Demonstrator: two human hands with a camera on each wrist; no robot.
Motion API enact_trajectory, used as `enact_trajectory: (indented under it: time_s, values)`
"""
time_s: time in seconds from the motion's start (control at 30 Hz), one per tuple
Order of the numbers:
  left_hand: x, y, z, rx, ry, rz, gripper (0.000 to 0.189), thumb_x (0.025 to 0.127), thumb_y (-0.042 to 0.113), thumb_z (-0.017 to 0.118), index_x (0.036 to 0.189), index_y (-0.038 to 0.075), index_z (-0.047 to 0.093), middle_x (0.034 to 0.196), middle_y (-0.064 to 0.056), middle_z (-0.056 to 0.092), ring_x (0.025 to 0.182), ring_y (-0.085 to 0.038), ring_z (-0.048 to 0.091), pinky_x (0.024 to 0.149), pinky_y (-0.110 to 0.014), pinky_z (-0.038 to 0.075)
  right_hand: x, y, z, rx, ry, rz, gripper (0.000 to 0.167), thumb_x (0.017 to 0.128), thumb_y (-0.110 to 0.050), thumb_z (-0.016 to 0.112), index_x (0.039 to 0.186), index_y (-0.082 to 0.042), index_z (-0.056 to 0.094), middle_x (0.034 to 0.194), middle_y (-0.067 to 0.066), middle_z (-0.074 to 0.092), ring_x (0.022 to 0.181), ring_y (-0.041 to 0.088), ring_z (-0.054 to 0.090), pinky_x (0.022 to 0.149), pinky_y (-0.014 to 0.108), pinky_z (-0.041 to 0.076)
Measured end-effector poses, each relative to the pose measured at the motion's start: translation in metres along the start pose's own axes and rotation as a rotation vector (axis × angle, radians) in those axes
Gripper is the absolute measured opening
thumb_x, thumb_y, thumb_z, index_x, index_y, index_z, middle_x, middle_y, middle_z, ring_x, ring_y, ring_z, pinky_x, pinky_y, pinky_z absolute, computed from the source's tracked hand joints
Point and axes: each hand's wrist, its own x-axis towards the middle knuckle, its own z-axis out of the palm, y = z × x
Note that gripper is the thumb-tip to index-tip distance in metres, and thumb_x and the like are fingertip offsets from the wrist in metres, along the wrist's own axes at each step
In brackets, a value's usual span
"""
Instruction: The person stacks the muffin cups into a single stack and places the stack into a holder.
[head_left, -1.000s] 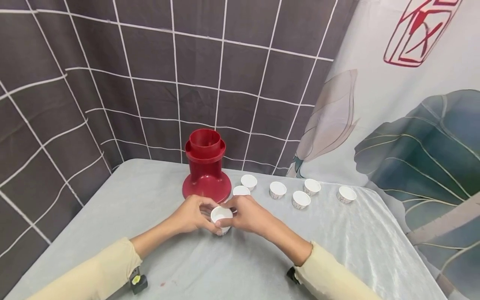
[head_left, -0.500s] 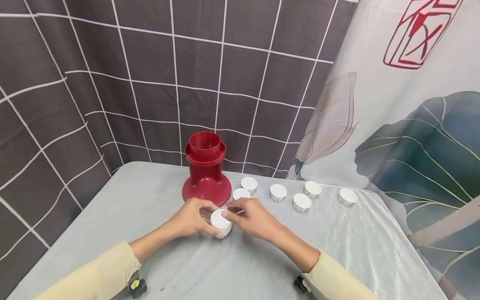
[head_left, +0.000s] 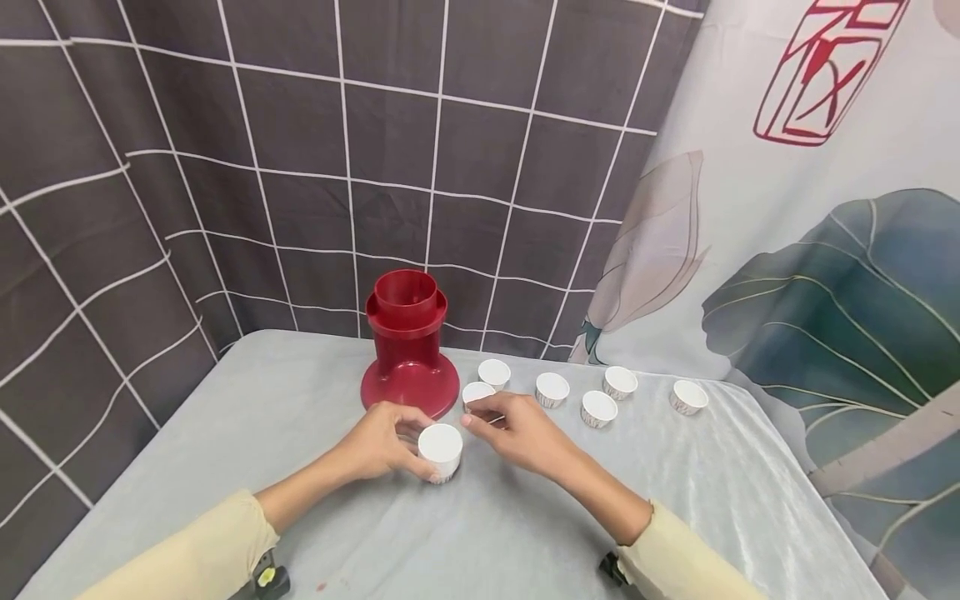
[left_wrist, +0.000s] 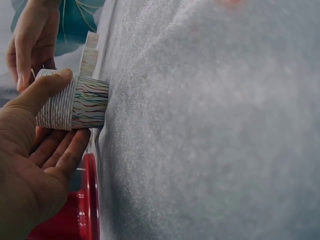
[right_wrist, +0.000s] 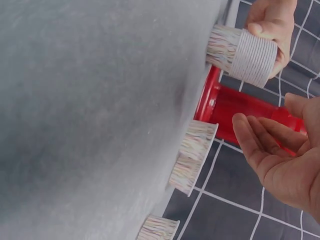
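Observation:
My left hand holds a stack of nested paper baking cups, upright on the table. In the left wrist view its thumb lies along one side of the stack and the fingers on the other. To the right hovers my right hand, fingers loosely bent, with nothing between thumb and fingertips in the right wrist view. Just beyond its fingertips stands a single baking cup, partly hidden by the hand in the head view. Another baking cup stands right behind that one.
A red plastic stand with a round base and a tube-like top stands behind my left hand. Several single baking cups, among them one near the middle and one at far right, stand along the back of the cloth-covered table.
My right hand has let go of the stack's rim and drawn back to the right. My left hand keeps its hold on the stack. The view has shifted slightly.

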Motion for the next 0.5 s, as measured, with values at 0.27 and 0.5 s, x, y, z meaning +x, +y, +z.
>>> enact_trajectory:
  time_s: [0.27, 0.5]
  values:
    - [-0.001, -0.001, 0.001, -0.005, 0.000, 0.000, 0.047, 0.074, 0.013, 0.106, 0.115, 0.004, 0.085, 0.106, -0.007, 0.084, 0.096, -0.021, 0.084, 0.086, -0.027, 0.069, -0.005, 0.006, -0.004, -0.012, 0.010, 0.048, 0.041, 0.108, -0.032, 0.076, 0.134, 0.000, 0.080, 0.124, 0.010, 0.085, 0.110, 0.024, 0.083, 0.097, 0.041, 0.068]
    - [0.000, 0.001, 0.001, 0.008, 0.001, 0.001, 0.048, 0.074, 0.014, 0.106, 0.115, 0.004, 0.085, 0.106, -0.007, 0.084, 0.095, -0.020, 0.084, 0.085, -0.025, 0.068, -0.009, 0.011, -0.011, -0.031, 0.035, 0.055, 0.042, 0.107, -0.036, 0.078, 0.132, -0.002, 0.082, 0.125, 0.011, 0.085, 0.103, 0.020, 0.083, 0.094, 0.038, 0.069]
